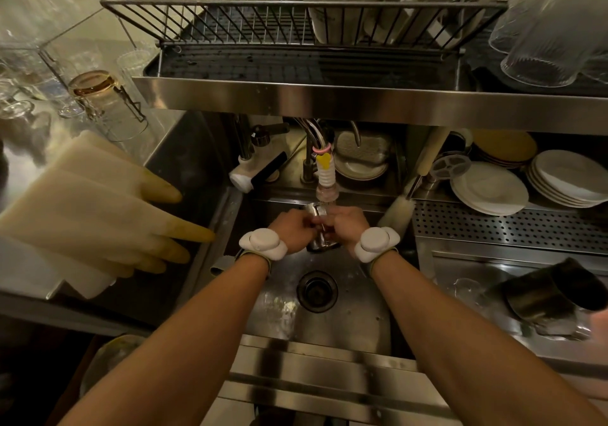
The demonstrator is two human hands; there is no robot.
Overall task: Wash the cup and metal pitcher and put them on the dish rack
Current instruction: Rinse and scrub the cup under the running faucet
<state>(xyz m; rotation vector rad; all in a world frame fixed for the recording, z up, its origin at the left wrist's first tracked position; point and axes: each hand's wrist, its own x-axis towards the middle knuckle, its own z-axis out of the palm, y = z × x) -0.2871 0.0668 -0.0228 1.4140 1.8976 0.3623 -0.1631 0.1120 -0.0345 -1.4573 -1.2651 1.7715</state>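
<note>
At the centre of the frame, both hands met over the sink (362,314), just below the tap nozzle (325,182). The left hand (291,230) and the right hand (347,225) had their fingers curled around the metal pitcher (321,243), grasping it from either side above the drain (316,290). The dish rack (296,27) stood on the shelf across the top of the frame. A dark metal vessel (552,294) lay tilted on the bench at lower right, and pale rubber gloves (98,215) lay at the left.
</note>
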